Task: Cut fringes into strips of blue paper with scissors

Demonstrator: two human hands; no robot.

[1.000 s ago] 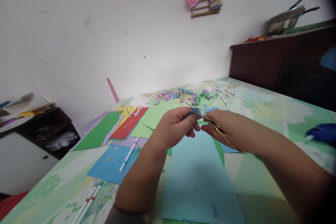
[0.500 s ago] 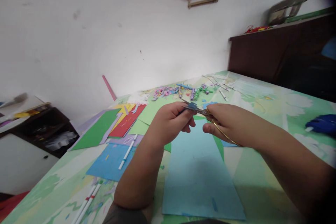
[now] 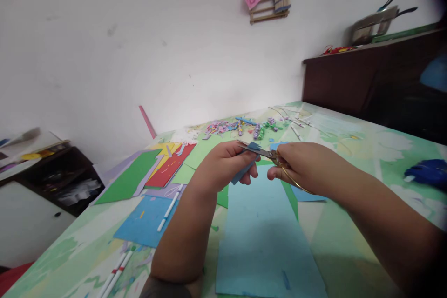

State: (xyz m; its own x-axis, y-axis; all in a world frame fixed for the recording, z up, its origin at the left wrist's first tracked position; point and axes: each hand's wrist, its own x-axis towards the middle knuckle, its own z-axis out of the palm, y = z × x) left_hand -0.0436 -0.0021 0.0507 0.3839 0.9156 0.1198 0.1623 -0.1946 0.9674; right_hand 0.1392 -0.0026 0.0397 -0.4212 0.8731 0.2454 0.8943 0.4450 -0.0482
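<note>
Head view: left hand [image 3: 221,165] pinches a flat blue paper strip [image 3: 241,175], now showing lower; right hand [image 3: 303,165] grips gold-handled metal scissors [image 3: 264,152].

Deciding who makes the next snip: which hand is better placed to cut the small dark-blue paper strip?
Probably the right hand: it holds the gold-handled metal scissors, with the blades at the dark-blue paper strip. The left hand grips that strip, so it seems better suited to steadying.

Metal scissors [image 3: 263,152] are glinting against matt blue paper [image 3: 240,176], while a smooth, plastic-looking tablecloth [image 3: 337,223] is showing faint gloss.
</note>
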